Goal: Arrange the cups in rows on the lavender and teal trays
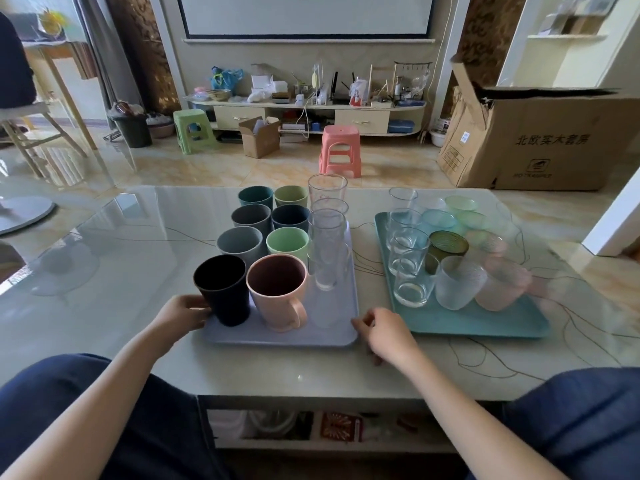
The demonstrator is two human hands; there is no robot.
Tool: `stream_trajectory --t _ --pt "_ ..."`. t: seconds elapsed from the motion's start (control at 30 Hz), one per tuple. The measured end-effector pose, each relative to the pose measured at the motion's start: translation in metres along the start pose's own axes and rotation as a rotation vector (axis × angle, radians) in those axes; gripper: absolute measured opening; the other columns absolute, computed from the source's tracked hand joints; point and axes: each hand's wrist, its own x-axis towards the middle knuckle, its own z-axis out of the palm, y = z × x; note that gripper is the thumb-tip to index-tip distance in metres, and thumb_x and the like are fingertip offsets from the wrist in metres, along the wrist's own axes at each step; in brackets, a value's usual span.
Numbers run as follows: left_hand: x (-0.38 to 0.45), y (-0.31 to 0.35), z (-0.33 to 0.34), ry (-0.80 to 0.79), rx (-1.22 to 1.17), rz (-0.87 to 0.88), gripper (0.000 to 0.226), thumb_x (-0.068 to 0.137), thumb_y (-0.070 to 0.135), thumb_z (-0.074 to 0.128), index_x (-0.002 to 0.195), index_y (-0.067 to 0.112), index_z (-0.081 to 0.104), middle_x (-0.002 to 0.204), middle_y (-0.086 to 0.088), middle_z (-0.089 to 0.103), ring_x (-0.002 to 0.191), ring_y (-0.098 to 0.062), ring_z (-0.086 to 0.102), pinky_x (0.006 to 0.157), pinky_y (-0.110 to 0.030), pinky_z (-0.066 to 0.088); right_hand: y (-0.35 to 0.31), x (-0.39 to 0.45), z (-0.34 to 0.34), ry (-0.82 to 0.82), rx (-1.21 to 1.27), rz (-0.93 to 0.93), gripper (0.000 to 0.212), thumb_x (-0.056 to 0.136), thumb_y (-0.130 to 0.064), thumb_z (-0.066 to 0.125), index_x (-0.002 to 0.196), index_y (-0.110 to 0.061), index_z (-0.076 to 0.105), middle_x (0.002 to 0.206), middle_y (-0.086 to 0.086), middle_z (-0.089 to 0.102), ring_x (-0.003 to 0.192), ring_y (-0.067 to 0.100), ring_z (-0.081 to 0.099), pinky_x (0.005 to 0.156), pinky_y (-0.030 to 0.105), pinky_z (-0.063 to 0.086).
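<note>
Both hands sat at the near corners of the flat lavender plastic tray (332, 336), long axis running away from the person. Left hand (183, 311) was at the near-left corner, fingers curled against the tall black plastic cup (221, 289); whether it gripped cup or tray edge, can't tell. Right hand (384, 332) was at the near-right corner, fingers curled at the tray rim and apparently pinching it, though contact wasn't clear.

Lavender tray looked full: two rows of opaque cups, pink handled mug (277, 292) nearest, plus a row of tall clear glasses (327, 247) along its right side.

Flat teal plastic tray (485, 322) lay just right of it, a narrow strip of glossy marble tabletop (104, 271) between. Its glasses stood in rows too, far ones overhanging the back edge.

Open room: left of lavender tray and toward the person. Rightward slide would hit teal.
</note>
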Motion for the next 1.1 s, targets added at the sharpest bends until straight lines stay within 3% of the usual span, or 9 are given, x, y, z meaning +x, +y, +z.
stream_trajectory --t 0.13,0.23,0.4,0.63,0.83,1.0,1.1 --pt "-0.001 -0.004 0.002 0.035 0.026 0.033 0.025 0.085 -0.009 0.058 0.105 0.002 0.067 0.083 -0.006 0.067 0.073 -0.018 0.057 0.078 -0.034 0.044 -0.004 0.007 0.000 -0.008 -0.017 0.032 0.021 0.091 -0.027 0.051 0.076 -0.013 0.050 0.074 0.008 0.063 0.041 0.022 0.059 0.051 0.033 0.053" --pt "-0.001 -0.004 0.009 0.044 0.023 0.053 0.026 0.085 -0.010 0.057 0.108 -0.002 0.067 0.097 -0.016 0.068 0.081 -0.022 0.058 0.080 -0.034 0.043 -0.003 0.008 -0.002 0.047 -0.070 0.049 0.021 0.087 -0.023 0.053 0.069 -0.017 0.045 0.075 0.009 0.062 0.051 0.027 0.062 0.059 0.038 0.056" --pt "-0.002 -0.002 0.039 0.089 0.014 0.112 0.026 0.087 -0.007 0.056 0.108 0.000 0.068 0.099 -0.015 0.068 0.090 -0.022 0.058 0.082 -0.032 0.041 0.012 0.004 -0.014 0.121 -0.091 0.062 0.021 0.085 -0.022 0.055 0.068 -0.018 0.042 0.080 0.013 0.061 0.066 0.033 0.064 0.064 0.044 0.057" --pt "0.003 0.007 0.050 0.047 -0.007 0.115 0.028 0.086 -0.008 0.056 0.112 -0.002 0.066 0.102 -0.018 0.067 0.087 -0.021 0.057 0.082 -0.030 0.040 0.020 0.002 -0.016 0.198 -0.156 0.016 0.009 0.092 -0.021 0.051 0.086 -0.014 0.052 0.088 0.009 0.060 0.081 0.029 0.062 0.069 0.040 0.054" --pt "0.002 0.008 0.046 0.007 -0.005 0.103 0.026 0.087 -0.005 0.058 0.112 -0.002 0.066 0.100 -0.015 0.067 0.089 -0.022 0.058 0.083 -0.031 0.041 0.023 -0.003 -0.008 0.290 -0.232 -0.022 0.015 0.094 -0.021 0.048 0.095 -0.007 0.055 0.095 0.014 0.064 0.089 0.034 0.061 0.061 0.030 0.037" --pt "0.002 0.006 0.044 -0.027 -0.018 0.106 0.027 0.088 -0.003 0.057 0.115 -0.003 0.063 0.102 -0.011 0.065 0.093 -0.023 0.058 0.087 -0.032 0.042 0.024 -0.008 -0.009 0.324 -0.242 -0.042 0.021 0.094 -0.028 0.050 0.080 -0.013 0.046 0.078 0.006 0.053 0.077 0.029 0.057 0.048 0.031 0.032" --pt "0.002 0.003 0.039 -0.070 -0.009 0.097 0.027 0.088 -0.001 0.059 0.114 0.001 0.065 0.104 -0.012 0.067 0.097 -0.025 0.061 0.088 -0.033 0.043 0.026 -0.009 -0.010 0.337 -0.207 -0.058 0.027 0.092 -0.033 0.055 0.075 -0.014 0.046 0.072 0.002 0.053 0.067 0.022 0.053 0.051 0.030 0.037"
